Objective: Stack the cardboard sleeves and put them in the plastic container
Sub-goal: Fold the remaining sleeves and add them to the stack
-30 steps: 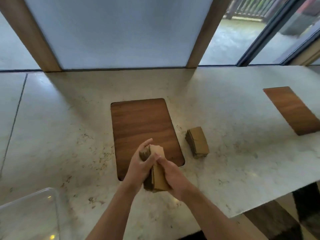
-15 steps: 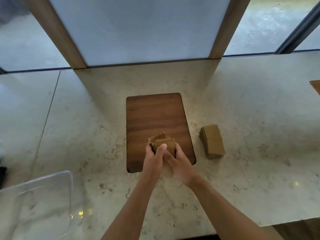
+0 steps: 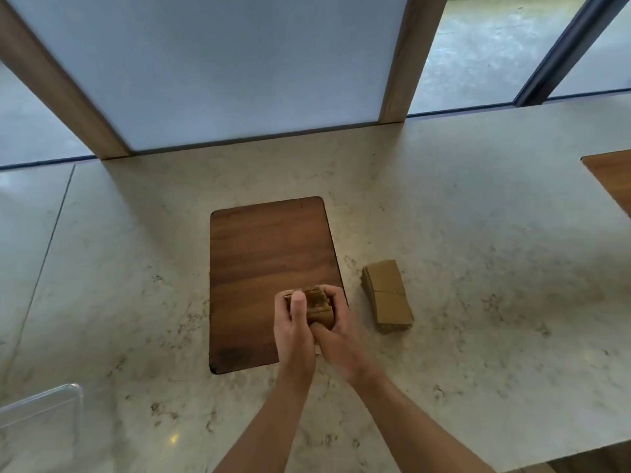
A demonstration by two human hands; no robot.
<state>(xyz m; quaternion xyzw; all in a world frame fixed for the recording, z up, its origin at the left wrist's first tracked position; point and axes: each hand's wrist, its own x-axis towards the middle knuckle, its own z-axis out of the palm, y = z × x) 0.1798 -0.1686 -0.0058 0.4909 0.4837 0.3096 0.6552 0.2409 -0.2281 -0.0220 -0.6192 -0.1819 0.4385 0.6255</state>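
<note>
A bundle of brown cardboard sleeves (image 3: 318, 304) stands on edge over the near right part of the dark wooden board (image 3: 269, 261). My left hand (image 3: 294, 331) and my right hand (image 3: 336, 331) clasp it from both sides, thumbs on top. A second flat stack of cardboard sleeves (image 3: 387, 296) lies on the marble counter just right of the board, untouched. A corner of the clear plastic container (image 3: 41, 407) shows at the lower left edge, about an arm's length left of my hands.
The marble counter (image 3: 478, 268) runs wide to both sides, its front edge at the lower right. Another wooden board (image 3: 611, 175) sits at the far right edge. Window panes and wooden posts rise behind the counter.
Both hands have turned the bundle from tilted to standing on edge and shifted it forward over the board. The view has swung left, so the container shows more at the lower left.
</note>
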